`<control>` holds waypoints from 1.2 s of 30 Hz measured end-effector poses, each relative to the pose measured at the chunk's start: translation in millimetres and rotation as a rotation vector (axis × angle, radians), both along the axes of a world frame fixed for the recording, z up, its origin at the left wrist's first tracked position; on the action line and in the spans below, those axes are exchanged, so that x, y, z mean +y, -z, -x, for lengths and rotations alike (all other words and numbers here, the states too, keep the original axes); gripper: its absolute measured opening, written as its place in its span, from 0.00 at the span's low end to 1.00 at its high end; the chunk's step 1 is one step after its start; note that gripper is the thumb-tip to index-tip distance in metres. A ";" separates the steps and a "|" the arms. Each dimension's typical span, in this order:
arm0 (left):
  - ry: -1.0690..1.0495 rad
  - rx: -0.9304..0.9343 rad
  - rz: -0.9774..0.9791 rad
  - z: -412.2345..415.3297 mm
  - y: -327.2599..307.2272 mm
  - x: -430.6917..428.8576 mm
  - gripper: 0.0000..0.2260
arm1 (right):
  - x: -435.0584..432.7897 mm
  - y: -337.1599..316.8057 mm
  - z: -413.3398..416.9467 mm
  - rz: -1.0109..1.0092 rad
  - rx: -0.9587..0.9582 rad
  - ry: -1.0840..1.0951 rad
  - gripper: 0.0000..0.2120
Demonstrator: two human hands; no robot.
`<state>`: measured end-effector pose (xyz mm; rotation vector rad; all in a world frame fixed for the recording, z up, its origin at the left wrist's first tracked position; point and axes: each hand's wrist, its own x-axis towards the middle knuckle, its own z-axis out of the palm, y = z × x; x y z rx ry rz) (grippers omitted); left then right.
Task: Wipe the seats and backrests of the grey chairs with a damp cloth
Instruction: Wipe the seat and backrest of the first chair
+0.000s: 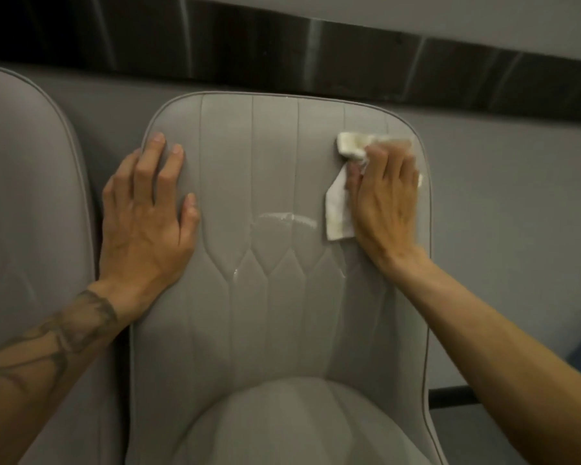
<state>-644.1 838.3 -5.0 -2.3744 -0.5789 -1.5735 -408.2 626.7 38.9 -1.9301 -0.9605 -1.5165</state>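
Now the right hand (383, 196) presses the cloth (341, 209) flat, high right on the backrest (275, 169); left hand (145, 216) spread, bracing the edge (limp, soggy cloth, best pinned under a palm).

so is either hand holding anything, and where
The right hand presses the cloth, over its middle, flat on the backrest; no clear grip. The left hand holds nothing.
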 end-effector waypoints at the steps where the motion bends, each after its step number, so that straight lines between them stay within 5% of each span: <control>1: -0.004 -0.002 -0.003 0.0 0.3 0.1 0.27 | -2.0 21.7 6.1 0.043 0.006 -0.031 0.12; 6: -0.012 -0.014 -0.012 -1.1 2.1 1.8 0.27 | -18.0 59.0 15.8 0.224 -0.045 -0.083 0.08; 12: -0.007 -0.024 -0.023 -2.2 3.5 5.6 0.27 | 11.1 2.7 2.3 -0.106 -0.011 0.046 0.09; 16: 0.005 -0.034 -0.019 -1.9 3.4 6.0 0.27 | -4.0 71.4 24.1 0.159 -0.048 -0.089 0.09; 19: 0.020 -0.029 -0.018 -1.2 1.8 6.1 0.27 | -8.8 53.9 15.7 0.228 -0.101 -0.092 0.08; 23: 0.020 -0.025 -0.012 0.2 1.7 5.6 0.27 | 20.3 -26.3 -2.0 -0.043 -0.049 0.006 0.11; 26: 0.031 -0.020 -0.005 -0.2 0.3 4.6 0.27 | 34.6 -25.1 8.9 -0.181 0.032 0.017 0.12; 31: 0.027 -0.019 0.006 1.4 -0.4 2.0 0.27 | 10.6 28.0 25.6 0.211 -0.102 -0.161 0.09; 36: 0.012 -0.016 0.003 2.1 0.6 3.1 0.27 | 36.7 -56.1 -0.8 -0.209 -0.009 0.004 0.12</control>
